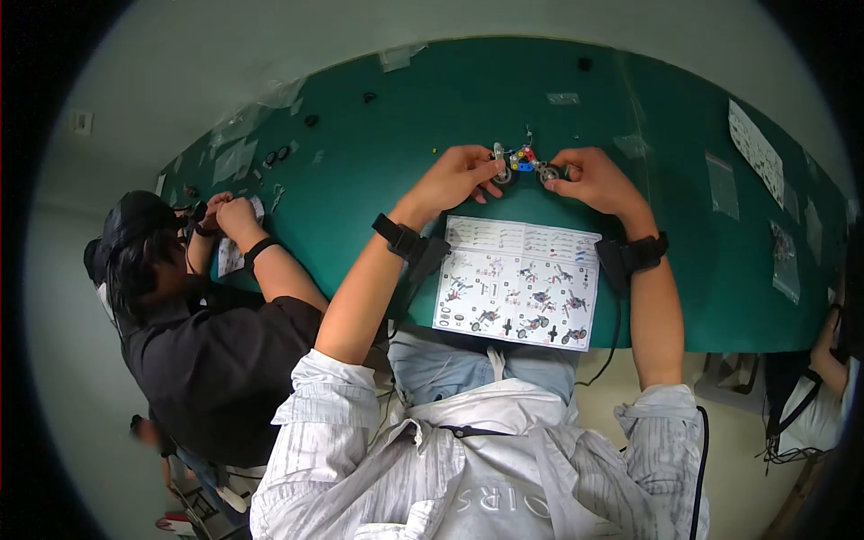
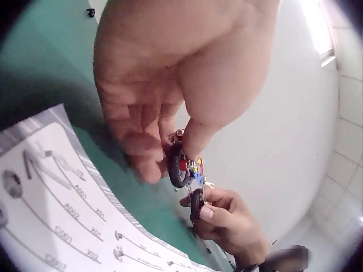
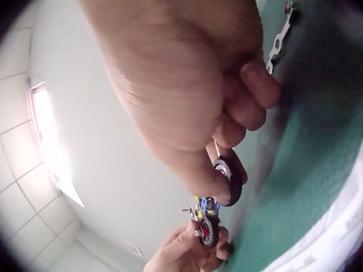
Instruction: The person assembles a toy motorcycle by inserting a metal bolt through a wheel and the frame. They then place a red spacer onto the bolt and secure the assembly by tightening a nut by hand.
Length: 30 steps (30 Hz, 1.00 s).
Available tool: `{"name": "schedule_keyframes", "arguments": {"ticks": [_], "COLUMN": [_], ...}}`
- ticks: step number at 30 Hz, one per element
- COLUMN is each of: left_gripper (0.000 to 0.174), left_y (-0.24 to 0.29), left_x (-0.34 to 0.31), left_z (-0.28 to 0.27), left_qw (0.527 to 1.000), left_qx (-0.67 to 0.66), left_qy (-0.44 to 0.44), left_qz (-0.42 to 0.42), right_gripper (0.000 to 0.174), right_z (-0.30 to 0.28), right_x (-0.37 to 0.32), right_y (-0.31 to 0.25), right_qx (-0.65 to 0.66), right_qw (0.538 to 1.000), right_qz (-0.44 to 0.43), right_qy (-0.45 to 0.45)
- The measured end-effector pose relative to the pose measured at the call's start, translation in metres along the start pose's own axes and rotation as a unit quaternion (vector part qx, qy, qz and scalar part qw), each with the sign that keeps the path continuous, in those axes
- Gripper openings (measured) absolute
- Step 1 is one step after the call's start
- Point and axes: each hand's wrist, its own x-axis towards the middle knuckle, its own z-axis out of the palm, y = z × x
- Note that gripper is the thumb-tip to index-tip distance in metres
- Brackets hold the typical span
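Observation:
Both hands hold a small toy motorcycle (image 1: 523,161) built of metal strips and red, blue and yellow parts, over the green table. My left hand (image 1: 462,176) pinches the end with one black-tyred wheel (image 2: 177,165) between thumb and fingers. At the other end, my right hand (image 1: 589,179) pinches the second wheel (image 3: 228,180) between thumb and forefinger, its other fingers curled in. A printed instruction sheet (image 1: 517,281) with step drawings lies in front of me, just below the hands. The thumbs and fingers hide parts of both wheels.
Clear plastic bags (image 1: 723,185) and a parts sheet (image 1: 756,151) lie to the right. Small black tyres (image 1: 276,155) and more plastic wrapping (image 1: 236,160) are at the left. Another person (image 1: 216,342) sits close on my left, working at the same table (image 1: 378,126).

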Motion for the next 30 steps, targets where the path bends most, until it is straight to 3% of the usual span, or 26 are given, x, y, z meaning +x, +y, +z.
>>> {"name": "schedule_keyframes", "arguments": {"ticks": [3, 6, 12, 17, 23, 26, 29, 30], "left_gripper": [0.032, 0.032, 0.031, 0.034, 0.046, 0.042, 0.039, 0.036], "left_y": [0.001, -0.005, -0.014, -0.012, 0.001, -0.002, -0.008, -0.007], "left_x": [-0.001, -0.001, 0.001, 0.0, -0.004, -0.001, 0.002, 0.002], "left_z": [0.005, 0.006, 0.004, 0.02, 0.035, 0.032, 0.032, 0.033], "left_qw": [0.997, 0.997, 0.998, 0.996, 0.996, 0.99, 0.972, 0.971], "left_qx": [-0.074, -0.077, -0.046, -0.055, 0.043, 0.119, 0.173, 0.186], "left_qy": [0.006, 0.002, -0.004, -0.004, 0.019, 0.015, 0.055, 0.06], "left_qz": [-0.002, 0.013, 0.045, 0.071, 0.078, 0.071, 0.151, 0.141], "right_gripper": [0.033, 0.033, 0.031, 0.032, 0.03, 0.028, 0.026, 0.026], "right_z": [0.011, 0.011, 0.018, 0.025, 0.025, 0.026, 0.026, 0.028], "right_x": [-0.005, -0.002, 0.001, 0.001, 0.0, 0.0, 0.002, 0.003], "right_y": [-0.004, -0.012, -0.002, -0.014, -0.02, -0.017, -0.01, -0.009], "right_qx": [0.004, -0.039, -0.056, -0.125, -0.104, -0.117, -0.115, -0.108], "right_qw": [0.995, 0.996, 0.986, 0.988, 0.986, 0.983, 0.978, 0.976], "right_qz": [-0.092, -0.067, -0.1, -0.013, -0.055, -0.066, -0.092, -0.102], "right_qy": [0.038, 0.047, 0.12, 0.091, 0.116, 0.128, 0.15, 0.16]}}
